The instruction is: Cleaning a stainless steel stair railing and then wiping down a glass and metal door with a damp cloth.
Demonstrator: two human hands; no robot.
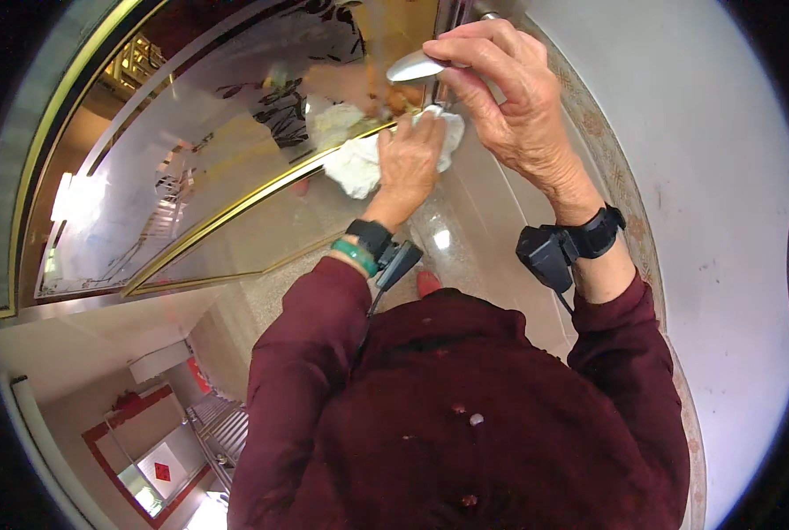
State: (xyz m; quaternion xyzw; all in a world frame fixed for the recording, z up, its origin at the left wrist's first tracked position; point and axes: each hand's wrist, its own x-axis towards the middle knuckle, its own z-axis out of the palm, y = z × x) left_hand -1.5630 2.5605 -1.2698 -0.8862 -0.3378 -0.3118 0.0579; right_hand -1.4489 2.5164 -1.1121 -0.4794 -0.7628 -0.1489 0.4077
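My left hand (406,163) presses a crumpled white cloth (352,168) against the lower gold edge of a dark, glossy door panel (235,132). Its fingers lie over the cloth, which bunches out on both sides of them. Higher up at the right, my right hand (514,93) pinches a smooth silver lever handle (415,67) between thumb and fingers. Part of that handle is hidden behind the fingers. The panel carries dark leaf-like patterns and reflects my hand and the cloth.
A pale wall (713,177) with a patterned border strip (608,150) runs along my right. Shiny floor tiles (474,230) lie below the door. At the lower left are a metal railing (218,428) and a red-framed mirror or window (134,450).
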